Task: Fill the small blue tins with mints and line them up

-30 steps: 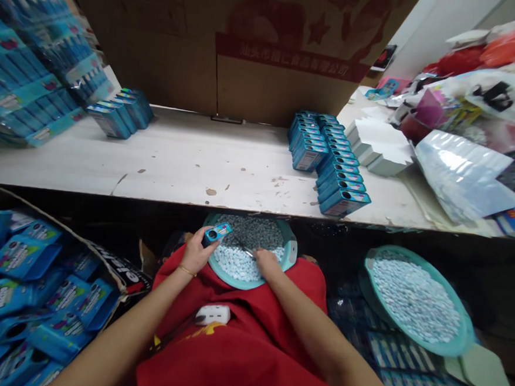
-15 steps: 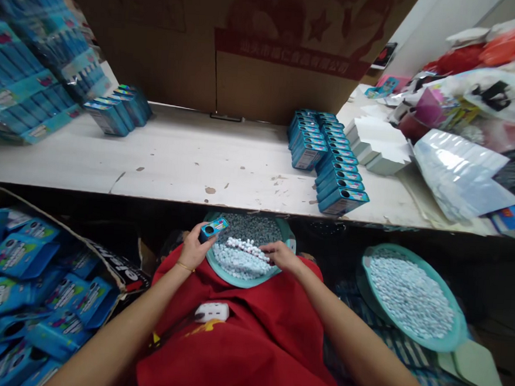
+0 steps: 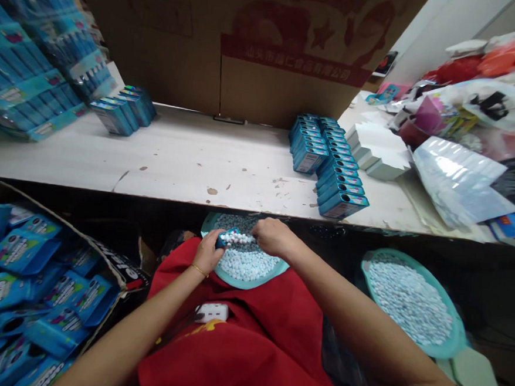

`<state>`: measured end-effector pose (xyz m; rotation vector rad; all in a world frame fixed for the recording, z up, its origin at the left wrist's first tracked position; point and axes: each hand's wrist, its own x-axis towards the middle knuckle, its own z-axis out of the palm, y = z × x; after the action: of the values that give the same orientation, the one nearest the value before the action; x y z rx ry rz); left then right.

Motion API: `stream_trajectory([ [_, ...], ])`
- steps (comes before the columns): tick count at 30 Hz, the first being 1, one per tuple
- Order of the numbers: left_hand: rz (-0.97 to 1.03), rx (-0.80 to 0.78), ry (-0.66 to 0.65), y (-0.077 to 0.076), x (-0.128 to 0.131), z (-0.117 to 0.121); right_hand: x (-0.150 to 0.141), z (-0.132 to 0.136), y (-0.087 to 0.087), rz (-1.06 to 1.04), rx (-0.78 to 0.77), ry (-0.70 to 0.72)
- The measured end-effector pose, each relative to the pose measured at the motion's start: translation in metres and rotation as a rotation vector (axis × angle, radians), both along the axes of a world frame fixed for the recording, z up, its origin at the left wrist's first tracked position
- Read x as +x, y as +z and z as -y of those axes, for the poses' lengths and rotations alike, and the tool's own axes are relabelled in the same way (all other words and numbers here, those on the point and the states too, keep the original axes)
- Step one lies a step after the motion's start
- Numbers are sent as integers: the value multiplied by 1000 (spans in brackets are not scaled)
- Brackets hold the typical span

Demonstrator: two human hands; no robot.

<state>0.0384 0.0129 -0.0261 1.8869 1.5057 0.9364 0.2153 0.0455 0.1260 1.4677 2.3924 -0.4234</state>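
Observation:
My left hand (image 3: 208, 254) is wrapped round a small blue candy box (image 3: 221, 241), tilted toward the right above the basin. In my closed right hand (image 3: 274, 238) is a narrow scoop heaped with white candy balls (image 3: 242, 238); its body is mostly hidden under them. The scoop's far end meets the box's mouth, where candy balls cover the opening. Below both hands is a turquoise basin (image 3: 251, 284) of pale candy balls (image 3: 247, 266), held at the lap over a red apron (image 3: 256, 334).
Rows of blue boxes (image 3: 342, 202) stand on the white table (image 3: 175, 164), with more boxes (image 3: 124, 111) at left. A large carton (image 3: 291, 89) rises behind. Another basin (image 3: 454, 345) of candy is at right; a carton (image 3: 98, 252) of flattened-looking boxes sits at left.
My right hand has lifted and swung the loaded scoop left and up to the box. My left hand has moved slightly right and tipped the box toward the scoop.

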Motion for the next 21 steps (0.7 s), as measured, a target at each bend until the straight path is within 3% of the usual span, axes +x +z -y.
stream_trajectory([
  [6,17,6,-21,0,2,-3,-17,0,12,56,-17,34],
  [9,56,-9,-1,-1,0,-4,1,2,13,29,-6,28],
  [11,94,-26,35,-1,-3,-4,23,2,4,-23,-10,14],
  [13,125,-46,74,-1,-8,-4,45,2,-17,-91,-30,-47],
  [16,150,-62,119,0,-15,-3,59,4,-68,-85,-54,-212],
  [19,154,-59,149,3,-19,-3,41,15,-120,-15,-60,-281],
  [21,149,-51,160,6,-20,-4,22,26,-143,-37,-89,-256],
])
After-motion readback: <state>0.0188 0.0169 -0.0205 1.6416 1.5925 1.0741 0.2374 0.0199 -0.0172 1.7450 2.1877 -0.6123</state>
